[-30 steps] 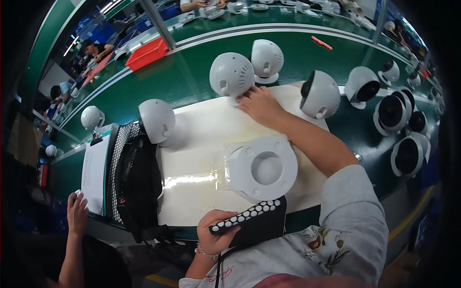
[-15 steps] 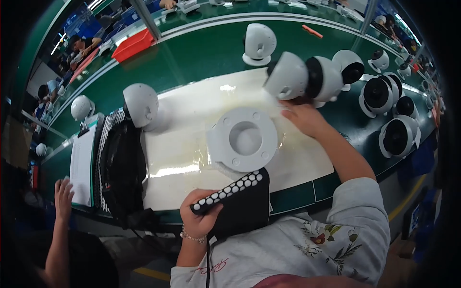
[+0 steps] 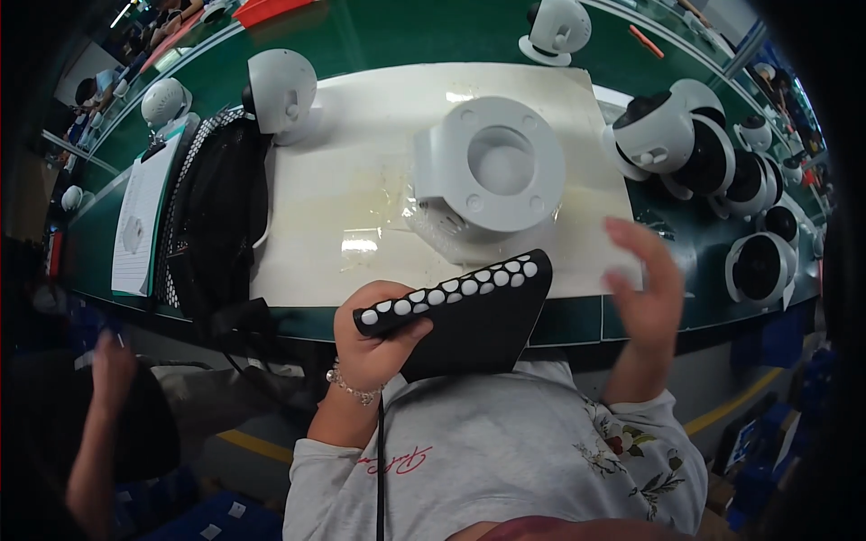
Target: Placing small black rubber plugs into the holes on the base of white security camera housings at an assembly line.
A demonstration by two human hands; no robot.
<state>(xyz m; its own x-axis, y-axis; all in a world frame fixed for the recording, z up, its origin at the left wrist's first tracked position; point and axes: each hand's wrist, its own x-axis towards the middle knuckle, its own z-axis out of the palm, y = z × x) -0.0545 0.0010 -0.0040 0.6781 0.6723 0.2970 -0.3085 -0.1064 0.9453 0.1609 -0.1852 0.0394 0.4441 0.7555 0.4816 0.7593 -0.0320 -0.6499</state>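
My left hand (image 3: 374, 334) is closed around the edge of a black sheet (image 3: 478, 334), whose rolled top carries rows of white round dots. My right hand (image 3: 651, 284) hovers over the mat's right edge, a little blurred, fingers apart and nothing in them. Between and beyond my hands stands a white ring-shaped base (image 3: 544, 180), facing up, with a round recess and small round marks on its rim; what is under it is mostly hidden. Past my right hand, a white round-headed camera (image 3: 651, 135) stands at the front of a cluster of similar cameras.
A cream mat (image 3: 334, 198) covers the green bench. At left lie a black mesh bag (image 3: 216, 207) and a clipboard (image 3: 140, 216), with a white camera (image 3: 281, 90) behind. Another camera (image 3: 559, 32) stands at the back. A co-worker's arm (image 3: 104, 397) is at lower left.
My right hand has let go of the white camera among the others at right and drawn back toward me, fingers apart. My left hand still holds the black sheet. The view has shifted.
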